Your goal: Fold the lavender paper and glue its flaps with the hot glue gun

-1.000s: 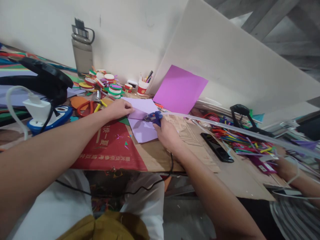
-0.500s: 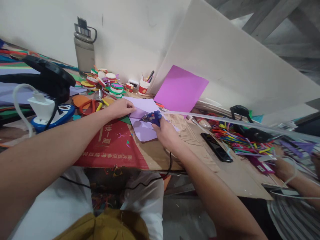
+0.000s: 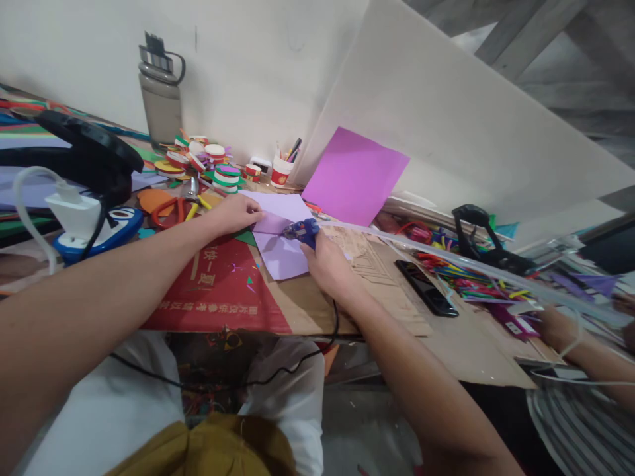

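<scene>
Folded lilac paper [image 3: 282,256] lies on the cardboard-covered table in front of me, part of it raised. My left hand [image 3: 238,215] pinches the raised part at its left edge between thumb and fingers. A blue glue gun [image 3: 303,231] is gripped in my right hand [image 3: 330,261]. Its nozzle points left, over the paper near the fold; I cannot tell whether it touches. A long clear stick [image 3: 377,233] runs from the back of the gun toward the right. The gun's black cord hangs below my right wrist and crosses over my lap.
Pliers [image 3: 191,198], a blue power strip [image 3: 99,231] and several paper spools [image 3: 215,155] are on the left. A bottle [image 3: 161,99], pen cup [image 3: 282,172] and purple sheet [image 3: 354,175] stand behind. Right are a phone [image 3: 426,289] and another person's hand [image 3: 560,328].
The glue gun's nozzle has shifted slightly right along the paper. My left hand keeps its pinch on the paper. The whole view has moved a little.
</scene>
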Demonstrator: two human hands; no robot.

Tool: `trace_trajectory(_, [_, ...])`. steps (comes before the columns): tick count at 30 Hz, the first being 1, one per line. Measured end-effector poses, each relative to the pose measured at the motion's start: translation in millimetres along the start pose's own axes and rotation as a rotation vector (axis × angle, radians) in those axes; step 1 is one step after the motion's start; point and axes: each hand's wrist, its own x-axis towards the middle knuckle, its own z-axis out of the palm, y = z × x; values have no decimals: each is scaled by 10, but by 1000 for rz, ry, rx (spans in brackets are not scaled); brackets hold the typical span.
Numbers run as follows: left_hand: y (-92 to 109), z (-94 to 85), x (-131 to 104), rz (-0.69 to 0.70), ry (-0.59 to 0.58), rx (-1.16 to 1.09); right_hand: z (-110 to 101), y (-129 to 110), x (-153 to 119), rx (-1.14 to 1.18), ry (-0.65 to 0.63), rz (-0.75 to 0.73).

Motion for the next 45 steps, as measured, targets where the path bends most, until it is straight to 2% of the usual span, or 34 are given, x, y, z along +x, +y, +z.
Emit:
trace_trajectory(5, [-10,5,1,20,6,12,10,-8,-19,28,-32,-19])
trace_trajectory(12, [-3,-3,7,3,-19,13,-72,-15,-77,-20,-10,37])
trace_trajectory(17, [-13,-2,2,14,-7,22,-43,-117,-69,35,-46,-21])
trace_trajectory(27, [-4,-7,5,17,-20,22,-24,-149,-56,87,-75,-61])
trace_trajectory(37, [-41,4,21,24,-37,51,-93,-38,-89,-49,-38,35])
trace_trajectory(45, [-14,-13,10,32,-46,83,-7,-206,-74,61,-65,-33])
